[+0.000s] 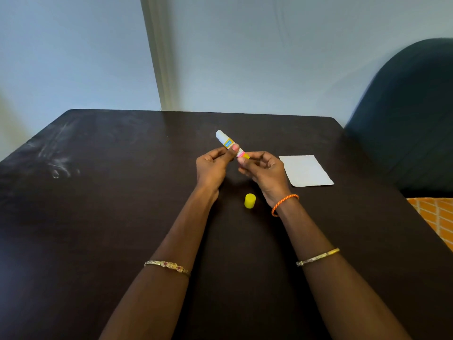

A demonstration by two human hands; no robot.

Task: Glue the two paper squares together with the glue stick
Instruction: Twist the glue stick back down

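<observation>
Both hands hold an uncapped glue stick in the air above the middle of the dark table. Its white end points up and to the left. My left hand pinches the middle of the tube between thumb and fingers. The yellow base end is pinched by my right hand. The yellow cap stands on the table just below the hands, between my wrists. White paper lies flat on the table to the right of my right hand; I cannot tell whether it is one square or two stacked.
A dark blue chair back stands at the table's right side, with an orange patterned cloth below it. A pale wall and a corner post rise behind the far table edge. Chalky smudges mark the left of the tabletop.
</observation>
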